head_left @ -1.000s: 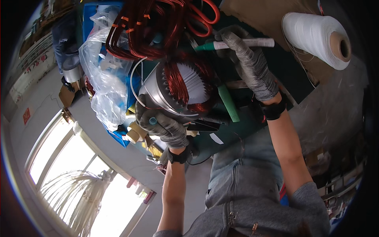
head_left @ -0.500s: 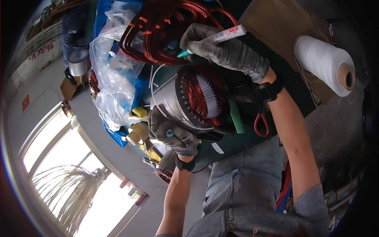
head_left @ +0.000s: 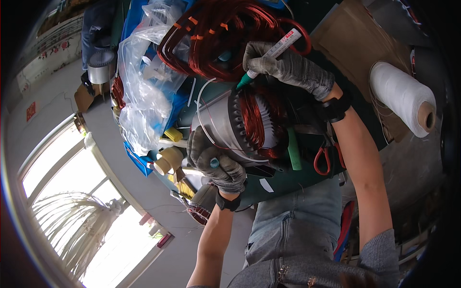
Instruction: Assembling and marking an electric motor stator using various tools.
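My right hand (head_left: 278, 63), in a grey knit glove, grips a white marker (head_left: 284, 44) with a green front end. The marker points down and left, its green end at the toothed rim of a motor stator (head_left: 213, 120). Red copper windings (head_left: 252, 117) fill the stator's slots, with white liners beside them. At the stator's lower left, my gloved left hand (head_left: 216, 163) is curled around a small round teal piece (head_left: 214, 162), perhaps a cap. A thin white sleeve (head_left: 200, 113) arcs over the stator's outer side, just above that hand.
Bundled copper coils (head_left: 206, 48) lie beyond the stator, beside clear plastic bags (head_left: 144, 96). Red-handled scissors (head_left: 322, 161) and a green strip (head_left: 294, 149) lie to the right. A white thread cone (head_left: 401, 93) rests near brown cardboard (head_left: 348, 53). Tape rolls (head_left: 168, 161) are at left.
My right hand has moved slightly right and down, tilting the marker more steeply and bringing its green end to the stator's rim. The whole view has shifted slightly; my left hand stays beside the stator.
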{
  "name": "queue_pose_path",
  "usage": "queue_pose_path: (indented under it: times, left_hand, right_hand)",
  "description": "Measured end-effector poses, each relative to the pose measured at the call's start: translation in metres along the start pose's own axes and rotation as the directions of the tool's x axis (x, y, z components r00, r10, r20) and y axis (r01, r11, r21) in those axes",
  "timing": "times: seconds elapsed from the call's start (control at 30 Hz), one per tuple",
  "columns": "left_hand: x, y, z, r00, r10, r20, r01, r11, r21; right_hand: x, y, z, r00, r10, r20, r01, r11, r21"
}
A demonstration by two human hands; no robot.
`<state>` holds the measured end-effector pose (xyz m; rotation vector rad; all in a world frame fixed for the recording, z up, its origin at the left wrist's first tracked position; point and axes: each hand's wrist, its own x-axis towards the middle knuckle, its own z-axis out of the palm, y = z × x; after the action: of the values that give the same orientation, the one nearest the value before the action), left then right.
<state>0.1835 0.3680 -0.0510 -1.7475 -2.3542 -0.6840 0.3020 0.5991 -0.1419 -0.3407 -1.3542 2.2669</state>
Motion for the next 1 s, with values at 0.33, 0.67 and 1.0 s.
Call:
queue_pose_path:
  times: [0.33, 0.67, 1.0]
  left_hand:
    - [0.004, -0.001, 0.002, 0.998, 0.034, 0.058, -0.032, 0.999, -0.036]
    - [0.008, 0.007, 0.005, 0.993, 0.079, 0.083, -0.073, 0.995, -0.075]
    - [0.030, 0.020, -0.013, 0.996, -0.052, -0.077, 0.043, 0.993, -0.113]
  right_hand:
    - [0.003, 0.012, 0.002, 0.990, -0.125, -0.066, 0.121, 0.990, -0.073]
    - [0.001, 0.008, -0.003, 0.999, -0.009, -0.048, 0.007, 0.998, -0.057]
    - [-0.084, -0.092, 0.079, 0.909, -0.004, -0.417, 0.097, 0.975, 0.201]
